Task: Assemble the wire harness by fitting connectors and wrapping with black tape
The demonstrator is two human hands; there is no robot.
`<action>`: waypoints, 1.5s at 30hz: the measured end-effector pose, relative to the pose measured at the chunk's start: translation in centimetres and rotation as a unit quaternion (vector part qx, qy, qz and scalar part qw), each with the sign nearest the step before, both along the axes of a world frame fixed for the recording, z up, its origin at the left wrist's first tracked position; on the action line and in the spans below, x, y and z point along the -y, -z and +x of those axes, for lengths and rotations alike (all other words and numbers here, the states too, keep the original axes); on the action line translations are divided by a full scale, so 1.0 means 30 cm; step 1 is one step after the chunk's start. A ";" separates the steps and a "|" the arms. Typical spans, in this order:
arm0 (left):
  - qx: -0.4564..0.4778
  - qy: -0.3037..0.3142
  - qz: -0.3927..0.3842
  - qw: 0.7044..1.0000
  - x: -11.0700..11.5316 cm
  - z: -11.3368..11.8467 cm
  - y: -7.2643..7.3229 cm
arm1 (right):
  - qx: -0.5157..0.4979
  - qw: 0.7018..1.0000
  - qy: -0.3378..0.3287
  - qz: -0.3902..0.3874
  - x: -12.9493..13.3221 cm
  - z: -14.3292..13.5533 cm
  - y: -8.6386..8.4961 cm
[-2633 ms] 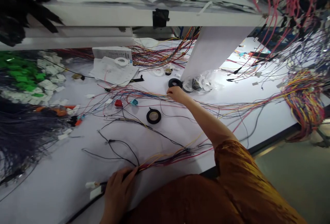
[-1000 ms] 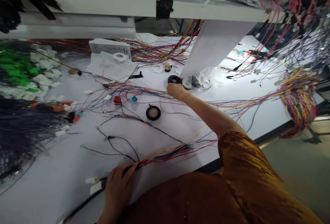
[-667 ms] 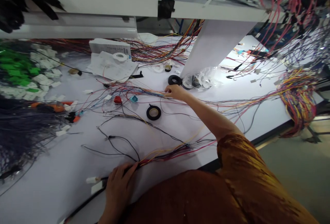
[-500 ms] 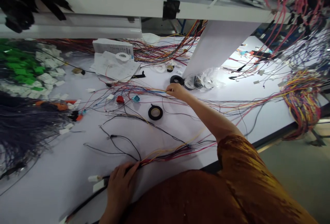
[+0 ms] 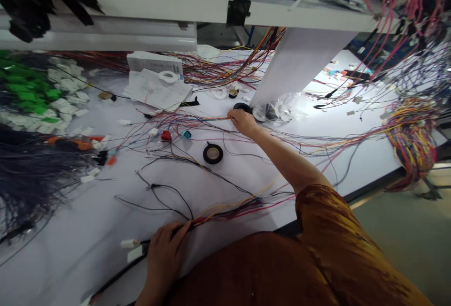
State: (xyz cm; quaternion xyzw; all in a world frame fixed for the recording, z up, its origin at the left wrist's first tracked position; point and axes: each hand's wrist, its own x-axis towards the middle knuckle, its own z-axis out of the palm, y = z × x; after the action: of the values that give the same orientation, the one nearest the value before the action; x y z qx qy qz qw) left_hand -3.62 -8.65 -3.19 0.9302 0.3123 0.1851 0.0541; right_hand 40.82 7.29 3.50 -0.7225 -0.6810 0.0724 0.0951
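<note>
My left hand [image 5: 166,249] is closed around a black-wrapped wire harness [image 5: 120,275] near the table's front edge. Loose yellow, red and black wires [image 5: 225,212] fan out to the right of that hand. White connectors [image 5: 134,248] stick out on its left side. Further back, my right hand [image 5: 241,121] pinches a bunch of thin coloured wires [image 5: 207,119] that runs left and right across the table. A black tape roll [image 5: 213,153] lies flat between the two hands. Left of it are a red connector [image 5: 166,135] and a teal connector [image 5: 186,134].
Another black tape roll [image 5: 243,107] and bagged rolls [image 5: 278,110] lie just beyond my right hand. Papers [image 5: 160,90] sit at the back. Green and white connectors [image 5: 31,92] and dark wires [image 5: 28,170] are heaped at left. A shelf [image 5: 169,5] overhangs the table.
My right hand has shifted slightly back, and the wires in it look regrouped, with the yellow ones less visible. My left hand stays on the harness.
</note>
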 end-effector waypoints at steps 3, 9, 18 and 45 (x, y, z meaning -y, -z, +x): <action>0.001 0.003 0.005 1.000 -0.002 0.000 -0.002 | 0.047 0.997 -0.059 -0.005 0.005 0.007 -0.001; -0.018 0.004 0.002 1.000 -0.005 -0.012 0.011 | -0.006 0.989 0.008 0.149 0.015 0.037 -0.090; -0.004 -0.025 -0.038 0.999 0.006 0.005 -0.014 | -0.297 0.936 0.164 0.098 0.041 0.049 -0.101; -0.001 -0.019 -0.049 0.999 0.011 -0.001 0.003 | -0.193 0.952 0.164 0.169 -0.007 -0.018 -0.248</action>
State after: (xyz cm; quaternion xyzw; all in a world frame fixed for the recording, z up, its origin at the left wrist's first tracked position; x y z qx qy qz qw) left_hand -3.64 -8.98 -3.30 0.9203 0.3391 0.1699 0.0957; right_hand 40.27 7.51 10.95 -0.7699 -0.5239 0.0774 0.3561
